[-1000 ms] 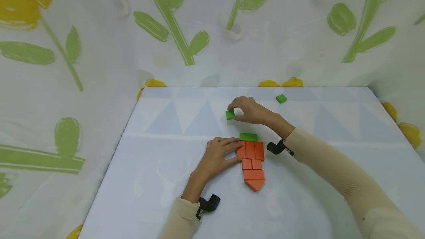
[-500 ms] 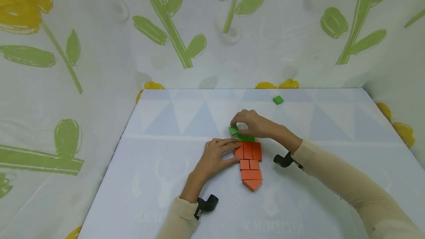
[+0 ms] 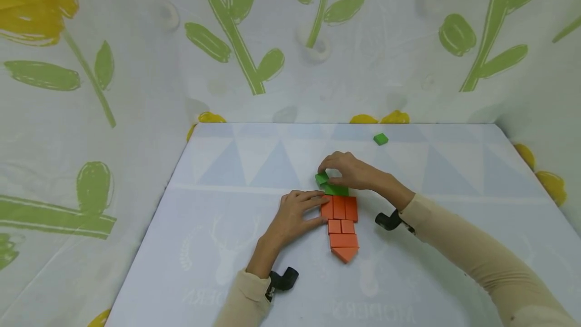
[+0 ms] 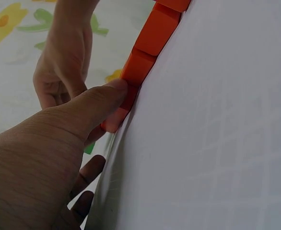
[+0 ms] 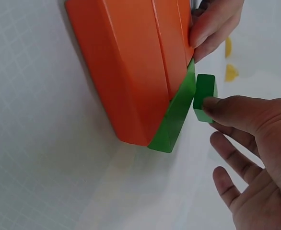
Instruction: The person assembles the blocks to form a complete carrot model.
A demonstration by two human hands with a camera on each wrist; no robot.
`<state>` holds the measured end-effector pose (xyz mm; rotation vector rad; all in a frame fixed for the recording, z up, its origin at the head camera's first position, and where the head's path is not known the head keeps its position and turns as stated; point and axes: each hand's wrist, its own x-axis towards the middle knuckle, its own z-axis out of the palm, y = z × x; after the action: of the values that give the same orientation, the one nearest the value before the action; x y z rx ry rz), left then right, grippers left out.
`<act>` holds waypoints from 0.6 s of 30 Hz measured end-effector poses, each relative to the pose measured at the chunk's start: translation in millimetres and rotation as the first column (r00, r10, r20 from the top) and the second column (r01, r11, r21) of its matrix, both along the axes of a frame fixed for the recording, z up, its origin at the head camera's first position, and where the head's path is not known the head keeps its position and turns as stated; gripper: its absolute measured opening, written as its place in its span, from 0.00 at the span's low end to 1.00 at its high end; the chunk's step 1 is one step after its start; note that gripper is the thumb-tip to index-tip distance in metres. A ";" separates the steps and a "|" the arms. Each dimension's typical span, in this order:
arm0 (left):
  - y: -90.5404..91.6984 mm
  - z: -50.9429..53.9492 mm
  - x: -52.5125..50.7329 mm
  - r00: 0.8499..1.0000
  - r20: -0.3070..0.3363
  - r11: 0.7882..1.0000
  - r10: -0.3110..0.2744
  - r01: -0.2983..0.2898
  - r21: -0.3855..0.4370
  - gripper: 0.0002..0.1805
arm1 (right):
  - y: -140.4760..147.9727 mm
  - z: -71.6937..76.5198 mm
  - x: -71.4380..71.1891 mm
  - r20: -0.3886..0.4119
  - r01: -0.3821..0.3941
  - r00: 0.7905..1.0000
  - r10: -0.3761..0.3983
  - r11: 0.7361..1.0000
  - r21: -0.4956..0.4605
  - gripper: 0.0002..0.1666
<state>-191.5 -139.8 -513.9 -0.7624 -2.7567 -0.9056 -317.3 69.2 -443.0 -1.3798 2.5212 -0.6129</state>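
My right hand (image 3: 348, 170) pinches a small green block (image 5: 206, 91) between thumb and forefinger. This block is tilted and meets the left end of a longer green block (image 3: 338, 191), which lies along the far edge of the orange blocks. My left hand (image 3: 290, 216) spans the leftmost upright orange block (image 3: 327, 210), forefinger at its far end and thumb at its near end. In the left wrist view the thumb (image 4: 107, 98) presses an orange block's edge. Smaller orange blocks (image 3: 341, 226) continue towards me, ending in a pointed block (image 3: 345, 255).
Another green block (image 3: 381, 139) lies near the back edge of the white patterned table (image 3: 181, 276). A flower-printed cloth wall (image 3: 386, 64) rises behind and at the sides. Both wrists carry black camera mounts (image 3: 283, 279).
My right hand has brought the small green block nearer, down to the left end of the long green block. During the last half second it has hardly moved. The left hand stays in place.
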 end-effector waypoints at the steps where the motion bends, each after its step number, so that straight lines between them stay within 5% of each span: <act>1: 0.2 0.4 -0.1 1.000 0.001 1.000 -0.001 0.001 0.001 0.27 | 0.0 -0.5 -1.0 -0.004 -0.001 1.000 0.001 1.000 0.003 0.16; 11: 1.7 0.0 -0.6 1.000 0.008 1.000 -0.008 0.008 -0.005 0.26 | 0.5 -8.3 -4.7 0.021 0.015 1.000 -0.016 0.999 0.041 0.17; 18: 0.8 0.8 -1.3 1.000 0.017 0.999 0.007 -0.007 -0.032 0.28 | 13.5 -8.8 -19.1 -0.067 0.194 0.979 -0.193 0.981 0.007 0.18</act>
<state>-192.8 -138.9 -513.2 -0.7530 -2.7928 -0.8727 -336.4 82.7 -451.8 -1.1767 2.7291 -0.5914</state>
